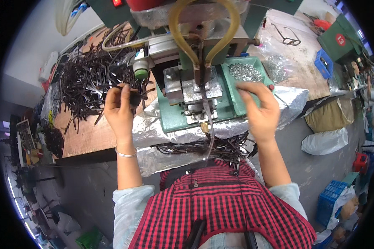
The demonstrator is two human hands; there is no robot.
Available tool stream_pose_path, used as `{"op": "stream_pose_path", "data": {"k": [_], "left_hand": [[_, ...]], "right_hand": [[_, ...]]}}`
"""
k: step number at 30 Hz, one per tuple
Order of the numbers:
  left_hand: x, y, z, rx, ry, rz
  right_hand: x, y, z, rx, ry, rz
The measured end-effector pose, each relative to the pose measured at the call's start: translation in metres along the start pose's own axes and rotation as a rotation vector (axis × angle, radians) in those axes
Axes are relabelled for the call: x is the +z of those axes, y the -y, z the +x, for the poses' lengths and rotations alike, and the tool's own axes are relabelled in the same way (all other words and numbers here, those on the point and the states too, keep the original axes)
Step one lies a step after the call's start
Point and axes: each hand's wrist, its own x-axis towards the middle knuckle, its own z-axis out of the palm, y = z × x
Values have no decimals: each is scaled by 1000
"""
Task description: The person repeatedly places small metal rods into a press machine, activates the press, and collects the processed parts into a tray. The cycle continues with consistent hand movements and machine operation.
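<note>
My left hand (pixel 119 108) is raised beside a heap of dark, slender strips (pixel 85 79) that look like eyeglass temples. Its thumb and fingers are pinched together in front of dark pieces, and what they hold cannot be made out. Over the right edge of a green tray (pixel 235 99), my right hand (pixel 262 108) has its thumb and forefinger drawn close; anything between them is too small to tell. Small silvery metal pieces (pixel 245 72) lie in that tray. Between my hands stands a bench machine with a metal fixture block (pixel 173 86) on a green base (pixel 170 120).
A round green button (pixel 141 74) sits left of the fixture. A yellowish hose (pixel 236 23) loops above it. More dark strips (pixel 187 147) lie at the near table edge. Rightward are an eyeglass frame (pixel 291 40), a blue bin (pixel 323 64) and sacks (pixel 325 141) on the floor.
</note>
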Motion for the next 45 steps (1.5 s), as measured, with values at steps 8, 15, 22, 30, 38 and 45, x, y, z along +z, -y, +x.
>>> {"op": "stream_pose_path", "data": {"k": [8,15,22,30,38,45], "left_hand": [[8,23,-37,-35,-76,-32],[37,-84,-36,661,-66,-103],[68,-80,-60,1050,360,297],[84,-61,-52,1154,370,330],[86,-63,-50,1176,339,332],[43,-118,-74,746,515,220]], "right_hand": [[79,-4,10,108,-128,367],[69,38,14,203,-15,511],[27,30,21,133,223,167],[-16,-77,-14,88,-6,-337],[-24,-84,-4,39,-12,-533],[-1,-90,-10,74,-61,-642]]}}
